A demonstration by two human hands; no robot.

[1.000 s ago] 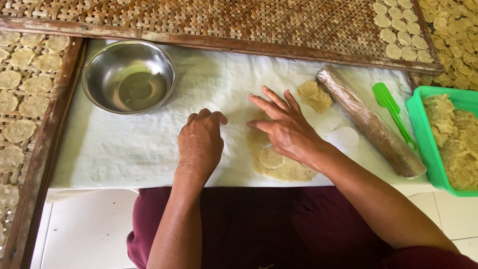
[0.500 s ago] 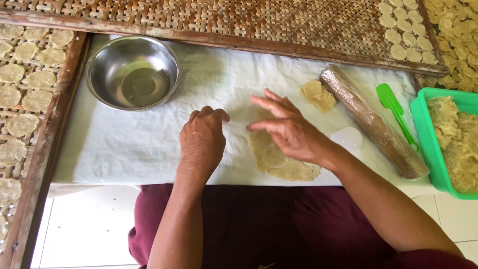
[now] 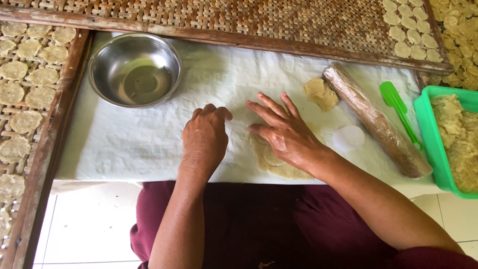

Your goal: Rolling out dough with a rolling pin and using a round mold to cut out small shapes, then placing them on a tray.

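Head view: my right hand point(image 3: 286, 134) lay spread, fingers apart, on the dough point(image 3: 279, 162) at the white tabletop's point(image 3: 124, 144) near edge; my left hand point(image 3: 204, 137) rested loosely curled beside it, holding nothing. Likely flattening; even pressure needed next.

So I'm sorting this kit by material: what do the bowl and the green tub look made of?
The bowl looks like polished steel: grey and shiny, with reflections. The green tub seems to be moulded plastic: bright uniform colour, smooth rounded rim.
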